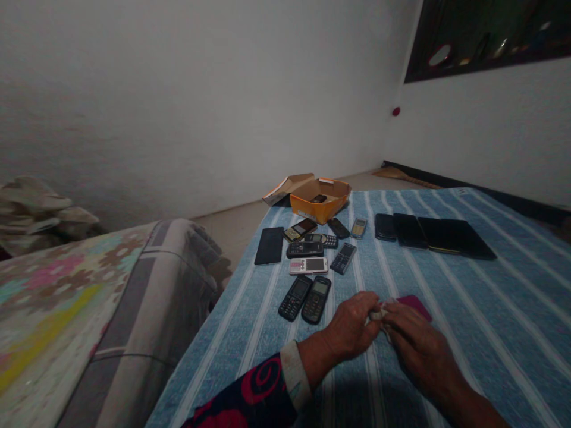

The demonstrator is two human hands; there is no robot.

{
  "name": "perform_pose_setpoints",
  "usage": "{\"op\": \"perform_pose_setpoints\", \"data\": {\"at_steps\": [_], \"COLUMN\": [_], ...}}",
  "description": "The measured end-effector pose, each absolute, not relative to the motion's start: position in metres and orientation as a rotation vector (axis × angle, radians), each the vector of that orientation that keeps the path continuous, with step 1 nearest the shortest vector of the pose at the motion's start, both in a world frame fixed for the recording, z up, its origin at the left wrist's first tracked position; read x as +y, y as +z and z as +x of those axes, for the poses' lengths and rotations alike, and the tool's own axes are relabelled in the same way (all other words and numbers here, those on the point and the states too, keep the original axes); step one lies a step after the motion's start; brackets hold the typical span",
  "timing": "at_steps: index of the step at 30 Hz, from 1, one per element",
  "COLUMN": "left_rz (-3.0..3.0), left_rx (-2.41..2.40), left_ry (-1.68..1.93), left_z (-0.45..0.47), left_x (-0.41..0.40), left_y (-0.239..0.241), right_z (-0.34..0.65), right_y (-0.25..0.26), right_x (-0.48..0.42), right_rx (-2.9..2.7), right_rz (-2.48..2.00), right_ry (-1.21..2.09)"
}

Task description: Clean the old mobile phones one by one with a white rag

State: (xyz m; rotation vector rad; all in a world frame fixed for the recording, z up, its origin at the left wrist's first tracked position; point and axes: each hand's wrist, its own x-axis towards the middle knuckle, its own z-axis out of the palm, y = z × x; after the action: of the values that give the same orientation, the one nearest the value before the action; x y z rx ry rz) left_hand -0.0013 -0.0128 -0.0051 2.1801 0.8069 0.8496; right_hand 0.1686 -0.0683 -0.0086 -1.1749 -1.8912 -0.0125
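Observation:
My left hand and my right hand meet low over the bed cover, fingers bent around a crumpled whitish cloth. Just past my right fingers shows a flat magenta object, partly hidden, perhaps a phone or its case; whether the hand grips it I cannot tell. Left of my hands two black keypad phones, one and another, lie side by side. Beyond them are a white and pink phone, a grey keypad phone and several other old phones.
An open orange box with a phone inside stands at the far end of the striped blue cover. A dark tablet-like slab lies left; a row of black touchscreen devices lies right. A draped surface stands at left.

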Motion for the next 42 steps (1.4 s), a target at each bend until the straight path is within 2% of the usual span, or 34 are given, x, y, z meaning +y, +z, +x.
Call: {"op": "perform_pose_setpoints", "data": {"at_steps": [13,42], "left_rz": [2.209,2.152], "left_rx": [0.783,0.817], "left_ry": [0.870,0.883], "left_z": [-0.001,0.004], "left_x": [-0.013,-0.016], "left_y": [-0.006,0.004], "right_z": [0.170,0.162], "right_y": [-0.012,-0.015], "right_x": [-0.072,-0.073], "right_rx": [-1.879,-1.942], "right_rz": [-1.269,-1.223], "right_ry": [0.049,-0.227]}}
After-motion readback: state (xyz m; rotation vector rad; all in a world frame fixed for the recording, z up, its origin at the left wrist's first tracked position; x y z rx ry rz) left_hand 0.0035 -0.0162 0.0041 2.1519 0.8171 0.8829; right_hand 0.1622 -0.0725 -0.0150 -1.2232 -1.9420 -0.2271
